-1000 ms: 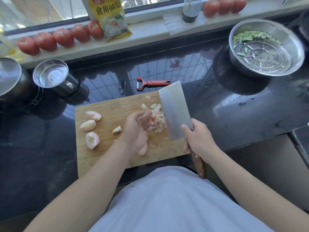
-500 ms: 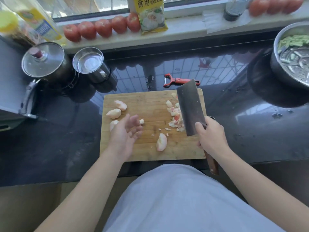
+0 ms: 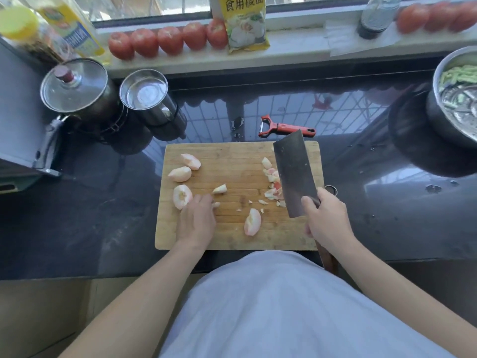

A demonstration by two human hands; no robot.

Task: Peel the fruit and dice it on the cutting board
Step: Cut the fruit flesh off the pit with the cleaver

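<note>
Left hand palm-down on cutting board, fingers relaxed beside peeled fruit wedge, right hand gripping cleaver beside diced pieces

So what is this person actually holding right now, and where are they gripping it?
The right hand grips the cleaver by its handle, close to the blade. The left hand lies flat on the cutting board, holding nothing.
</note>
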